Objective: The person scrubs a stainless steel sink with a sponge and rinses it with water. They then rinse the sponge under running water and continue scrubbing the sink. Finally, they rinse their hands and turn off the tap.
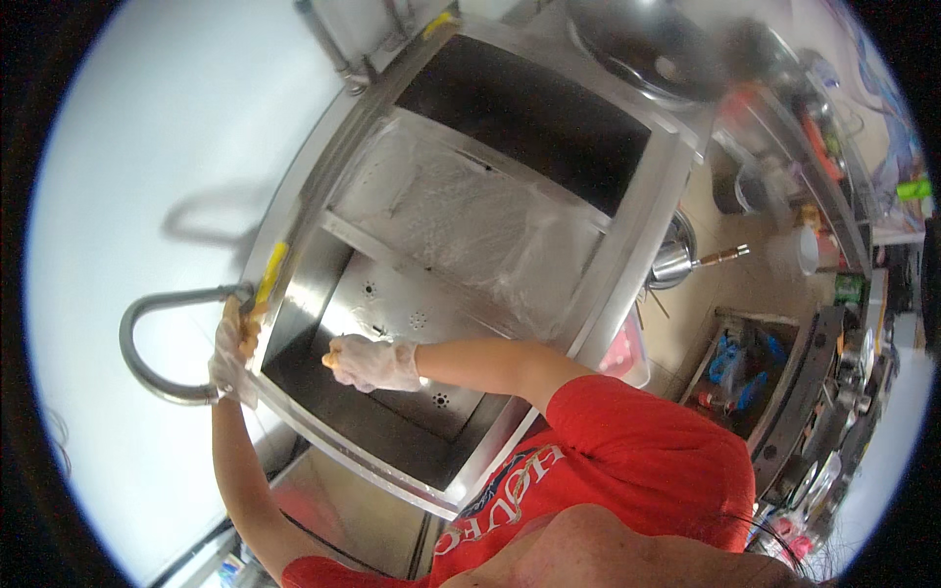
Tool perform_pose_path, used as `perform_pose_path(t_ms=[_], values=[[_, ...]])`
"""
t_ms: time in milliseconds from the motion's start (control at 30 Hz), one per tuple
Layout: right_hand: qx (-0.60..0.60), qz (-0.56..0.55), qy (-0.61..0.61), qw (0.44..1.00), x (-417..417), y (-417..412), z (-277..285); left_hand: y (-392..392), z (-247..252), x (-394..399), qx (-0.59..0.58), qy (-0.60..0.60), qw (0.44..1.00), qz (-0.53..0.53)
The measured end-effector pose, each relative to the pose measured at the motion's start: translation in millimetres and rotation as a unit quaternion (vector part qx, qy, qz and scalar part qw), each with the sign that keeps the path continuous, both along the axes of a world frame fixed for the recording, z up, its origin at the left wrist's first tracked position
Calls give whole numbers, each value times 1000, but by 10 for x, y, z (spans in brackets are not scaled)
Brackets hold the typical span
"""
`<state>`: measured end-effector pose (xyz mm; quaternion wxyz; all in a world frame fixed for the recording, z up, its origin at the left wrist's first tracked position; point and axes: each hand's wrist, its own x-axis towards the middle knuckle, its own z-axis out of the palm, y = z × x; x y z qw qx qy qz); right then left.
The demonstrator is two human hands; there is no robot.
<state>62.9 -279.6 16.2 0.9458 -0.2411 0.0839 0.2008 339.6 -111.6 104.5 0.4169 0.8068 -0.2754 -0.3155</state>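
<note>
My left hand point(234, 353), in a clear plastic glove, is at the base of a curved metal faucet point(132, 331) beside the wall, with a yellowish thing point(252, 327) by its fingers. My right hand point(371, 362), gloved too, is closed on a small yellowish piece that I cannot make out, above the near basin of a stainless steel sink point(434, 441). Clear plastic film point(470, 228) lies stretched over the middle section of the steel unit. Past it is a dark rectangular opening point(529, 117).
A white wall point(132, 184) borders the sink on the left. At the right stand a steel pot with a wooden handle point(670, 263), a pink container point(623, 353) and a bin with blue plastic point(742, 375). A large metal wok or bowl point(654, 59) sits at the far right.
</note>
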Motion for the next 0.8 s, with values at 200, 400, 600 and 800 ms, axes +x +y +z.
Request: perform_pose_path(t_ms=[200, 400, 600, 800], values=[[-882, 74, -465, 14, 74, -132, -144, -98, 109, -316, -88, 44, 995, 18], [-859, 100, -353, 357, 134, -49, -222, 52, 223, -939, 15, 191, 940, 281], [-867, 68, -342, 357, -159, -10, 141, 336, -706, -2201, -79, 486, 825, 276], [-687, -84, -175, 700, -306, 246, -24, -231, -776, -2571, -197, 513, 755, 357]])
